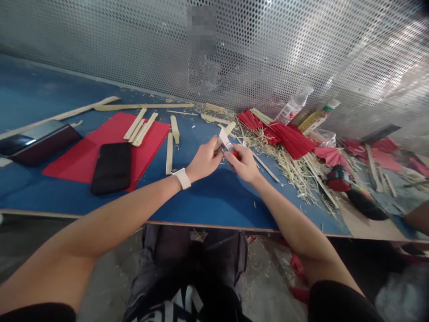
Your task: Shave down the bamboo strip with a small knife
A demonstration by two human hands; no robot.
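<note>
My left hand grips a short pale bamboo strip that sticks up and away from the fingers. My right hand is closed on a red-handled knife, and its pale blade rests against the strip. Both hands meet over the blue tabletop, near its middle. A white band sits on my left wrist.
Cut bamboo strips lie on a red sheet beside a black pouch. Long strips run along the perforated metal wall. Shavings, folded red paper and bottles crowd the right side. A dark case lies far left.
</note>
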